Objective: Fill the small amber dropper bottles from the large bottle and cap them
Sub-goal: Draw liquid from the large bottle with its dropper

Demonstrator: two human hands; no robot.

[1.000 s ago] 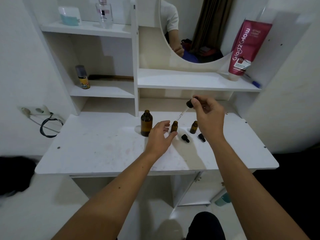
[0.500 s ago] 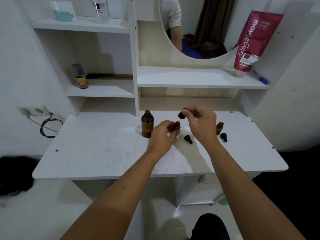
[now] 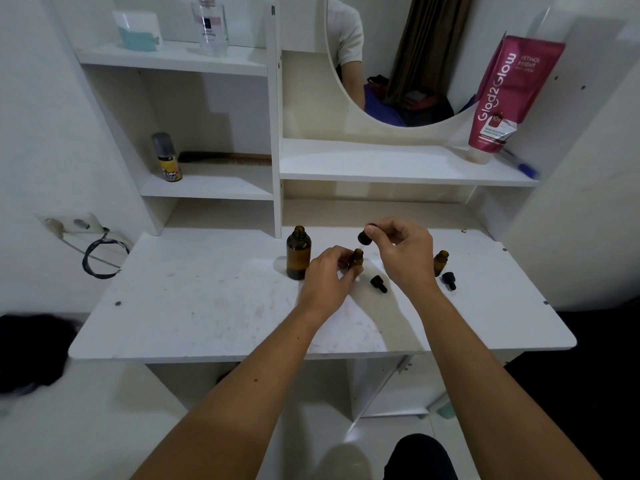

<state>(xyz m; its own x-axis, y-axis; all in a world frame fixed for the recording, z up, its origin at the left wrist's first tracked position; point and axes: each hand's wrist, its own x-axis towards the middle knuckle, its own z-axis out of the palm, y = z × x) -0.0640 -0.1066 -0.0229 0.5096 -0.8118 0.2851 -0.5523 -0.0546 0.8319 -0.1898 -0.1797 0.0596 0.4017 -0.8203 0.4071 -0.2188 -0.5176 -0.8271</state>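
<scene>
Steadying one small amber bottle (image 3: pixel 357 259) in my left hand (image 3: pixel 327 277), right hand (image 3: pixel 403 252) pinching its dropper cap (image 3: pixel 364 237) above; second bottle (image 3: pixel 440 262) sitting uncapped, two caps (image 3: pixel 378 284) lying loose.

Both bare forearms enter from the 6 o'clock edge and converge toward the centre of the frame. The left hand (image 3: pixel 327 271) sits palm down, wrist straight, with its fingers (image 3: pixel 349 277) curled toward 3 o'clock and closed round a small bottle (image 3: pixel 356 259). The right hand (image 3: pixel 403 252) is raised slightly higher, at 2 o'clock from the left hand, wrist bent downward. Its thumb and forefinger pinch a dropper cap (image 3: pixel 364 237) at the 9 o'clock side; the remaining fingers are folded loosely.
</scene>
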